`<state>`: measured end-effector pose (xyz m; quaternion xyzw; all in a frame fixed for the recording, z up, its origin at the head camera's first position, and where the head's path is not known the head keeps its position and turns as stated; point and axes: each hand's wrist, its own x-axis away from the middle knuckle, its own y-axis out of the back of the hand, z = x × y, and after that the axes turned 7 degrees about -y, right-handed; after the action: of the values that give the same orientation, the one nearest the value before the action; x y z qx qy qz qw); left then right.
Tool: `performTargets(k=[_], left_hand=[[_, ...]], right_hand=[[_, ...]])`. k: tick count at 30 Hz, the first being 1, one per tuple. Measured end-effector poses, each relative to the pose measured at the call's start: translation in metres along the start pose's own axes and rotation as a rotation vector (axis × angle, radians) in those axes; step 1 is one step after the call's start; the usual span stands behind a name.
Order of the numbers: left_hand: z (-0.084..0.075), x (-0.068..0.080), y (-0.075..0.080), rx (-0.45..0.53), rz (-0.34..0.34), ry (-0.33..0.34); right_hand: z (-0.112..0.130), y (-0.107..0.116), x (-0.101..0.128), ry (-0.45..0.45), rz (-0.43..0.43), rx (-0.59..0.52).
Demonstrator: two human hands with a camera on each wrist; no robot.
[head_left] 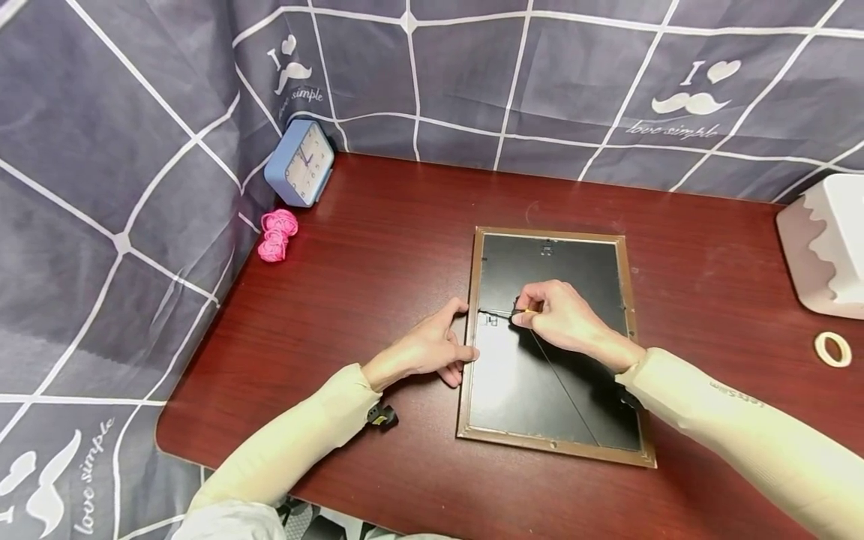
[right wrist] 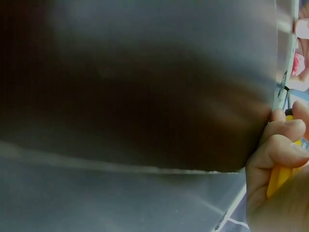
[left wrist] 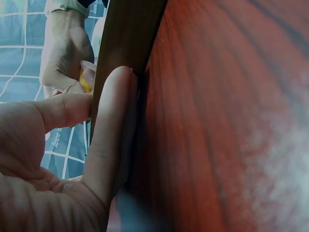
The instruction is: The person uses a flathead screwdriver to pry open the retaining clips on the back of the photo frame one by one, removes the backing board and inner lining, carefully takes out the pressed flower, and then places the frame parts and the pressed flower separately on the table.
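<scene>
A brown picture frame (head_left: 540, 382) lies face down on the dark red table (head_left: 378, 247), its black back panel up. My left hand (head_left: 432, 349) rests at the frame's left edge; in the left wrist view its straight fingers (left wrist: 111, 125) press along the frame's side (left wrist: 125, 34). My right hand (head_left: 556, 311) sits on the back panel near that same edge and pinches a small yellow-handled tool (head_left: 521, 312), whose tip points at a thin clip by the left rim. The right wrist view shows curled fingers (right wrist: 275, 145) round the yellow handle (right wrist: 277, 181) over the panel (right wrist: 145, 96).
A blue alarm clock (head_left: 300, 163) and a pink yarn bundle (head_left: 277, 234) sit at the table's back left. A white box (head_left: 826, 244) and a tape ring (head_left: 832, 349) are at the right edge. A small black-and-yellow item (head_left: 382, 415) lies by my left forearm. Grey checked cloth surrounds the table.
</scene>
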<state>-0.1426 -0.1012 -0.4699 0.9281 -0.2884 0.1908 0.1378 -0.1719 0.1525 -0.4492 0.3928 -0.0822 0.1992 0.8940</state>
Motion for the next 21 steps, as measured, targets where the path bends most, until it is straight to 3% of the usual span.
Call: performTargets(k=[21], left_hand=[[0.0004, -0.0007, 0.0017, 0.001, 0.007, 0.011]], right_hand=[[0.0011, -0.0007, -0.0038, 0.007, -0.001, -0.004]])
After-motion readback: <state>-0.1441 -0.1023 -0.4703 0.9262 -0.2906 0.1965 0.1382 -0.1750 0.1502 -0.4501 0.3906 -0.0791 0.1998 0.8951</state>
